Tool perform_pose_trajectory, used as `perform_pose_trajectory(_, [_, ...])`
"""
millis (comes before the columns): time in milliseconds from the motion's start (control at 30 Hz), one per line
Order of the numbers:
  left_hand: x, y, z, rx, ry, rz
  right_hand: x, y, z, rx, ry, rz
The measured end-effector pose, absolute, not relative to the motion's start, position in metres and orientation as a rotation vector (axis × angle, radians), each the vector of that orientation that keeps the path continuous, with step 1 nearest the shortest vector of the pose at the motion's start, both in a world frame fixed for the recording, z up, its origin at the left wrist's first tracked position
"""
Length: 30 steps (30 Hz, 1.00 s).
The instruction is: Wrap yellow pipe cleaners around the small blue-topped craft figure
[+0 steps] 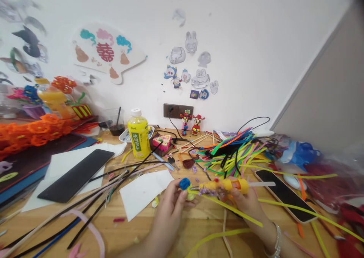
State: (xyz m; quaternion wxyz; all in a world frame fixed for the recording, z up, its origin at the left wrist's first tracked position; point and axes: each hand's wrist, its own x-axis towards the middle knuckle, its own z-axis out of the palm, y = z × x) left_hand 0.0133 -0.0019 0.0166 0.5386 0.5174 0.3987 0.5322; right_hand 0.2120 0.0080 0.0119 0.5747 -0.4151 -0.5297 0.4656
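Between the fingertips of my left hand (170,208) is a small blue-and-yellow pipe cleaner piece (185,183), its blue coil on top. A long yellow pipe cleaner (236,210) runs from beside it to the lower right. My right hand (246,203) grips a yellow hot glue gun (224,186) lying sideways, a translucent glue stick (263,184) poking out of its back end. The nozzle points left and is right beside the piece; whether they touch, I cannot tell. Purple fuzz clings to the gun's front part.
Behind my hands lies a pile of coloured pipe cleaners (236,152). A phone (284,193) rests at the right. Toward the left are white paper (146,191), a black strip-shaped board (76,174), a yellow drink bottle (138,135) and orange pipe cleaner flowers (42,135).
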Motion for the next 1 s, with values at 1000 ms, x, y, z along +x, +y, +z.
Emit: perform_pose_trajectory(1000, [0.0131,-0.0038,0.0175,1.199,0.945,1.252,0.2068,0.0068,0.0192,-1.065,-1.24,0.91])
